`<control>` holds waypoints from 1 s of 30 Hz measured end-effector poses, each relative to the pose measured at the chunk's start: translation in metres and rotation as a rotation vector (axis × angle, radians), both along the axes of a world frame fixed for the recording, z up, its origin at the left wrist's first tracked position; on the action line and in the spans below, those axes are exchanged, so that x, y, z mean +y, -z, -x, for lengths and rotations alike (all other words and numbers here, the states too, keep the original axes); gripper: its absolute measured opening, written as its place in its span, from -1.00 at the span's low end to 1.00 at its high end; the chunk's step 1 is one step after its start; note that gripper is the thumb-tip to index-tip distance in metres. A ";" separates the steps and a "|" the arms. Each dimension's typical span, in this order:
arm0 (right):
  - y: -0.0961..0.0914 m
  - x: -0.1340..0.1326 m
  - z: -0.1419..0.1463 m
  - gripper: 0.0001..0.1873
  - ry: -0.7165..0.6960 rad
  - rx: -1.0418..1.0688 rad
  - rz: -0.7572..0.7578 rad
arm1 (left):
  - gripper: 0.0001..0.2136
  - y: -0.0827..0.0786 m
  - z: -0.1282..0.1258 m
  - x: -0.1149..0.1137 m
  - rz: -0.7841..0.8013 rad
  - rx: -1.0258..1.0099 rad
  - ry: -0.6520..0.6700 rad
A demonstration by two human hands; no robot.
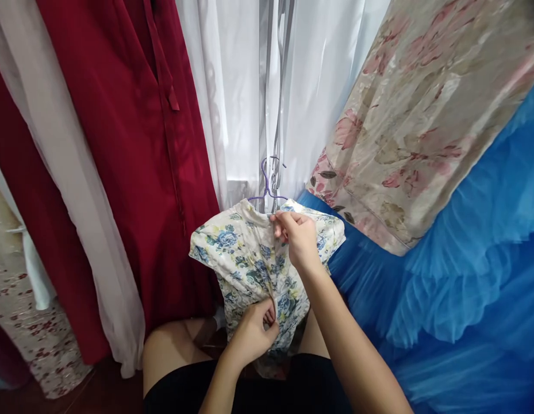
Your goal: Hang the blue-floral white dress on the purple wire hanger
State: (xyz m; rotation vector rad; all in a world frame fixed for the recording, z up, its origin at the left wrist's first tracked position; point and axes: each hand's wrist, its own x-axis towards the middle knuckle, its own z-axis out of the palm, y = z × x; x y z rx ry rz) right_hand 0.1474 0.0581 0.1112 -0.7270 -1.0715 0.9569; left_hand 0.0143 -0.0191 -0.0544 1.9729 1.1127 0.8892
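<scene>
A small cream dress with blue flowers (245, 253) hangs on a purple hanger (267, 187) in front of me. My right hand (298, 236) pinches the fabric at the neckline, just under the hanger's hook. My left hand (253, 330) is closed on the front of the dress lower down, near the waist. Below the hands I see my knees and a black garment on my lap.
A dark red dress (133, 144) and a sheer white garment (68, 172) hang to the left. White curtains (232, 86) hang behind. A pink-flowered fabric (422, 115) and a blue tulle skirt (465, 276) fill the right. A spotted cloth (29, 333) lies at the lower left.
</scene>
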 end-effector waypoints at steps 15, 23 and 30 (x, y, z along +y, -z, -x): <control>0.025 -0.046 -0.003 -0.72 0.046 -0.200 -0.065 | -0.88 -0.157 -0.003 0.045 -0.808 -0.142 -0.139; 0.048 0.000 0.008 -0.79 0.027 -0.249 0.013 | -0.87 -0.183 0.013 0.077 -0.949 -0.239 -0.420; 0.070 -0.020 0.012 -0.81 -0.050 -0.336 0.039 | -0.78 -0.148 0.102 0.155 -0.539 -0.973 -0.705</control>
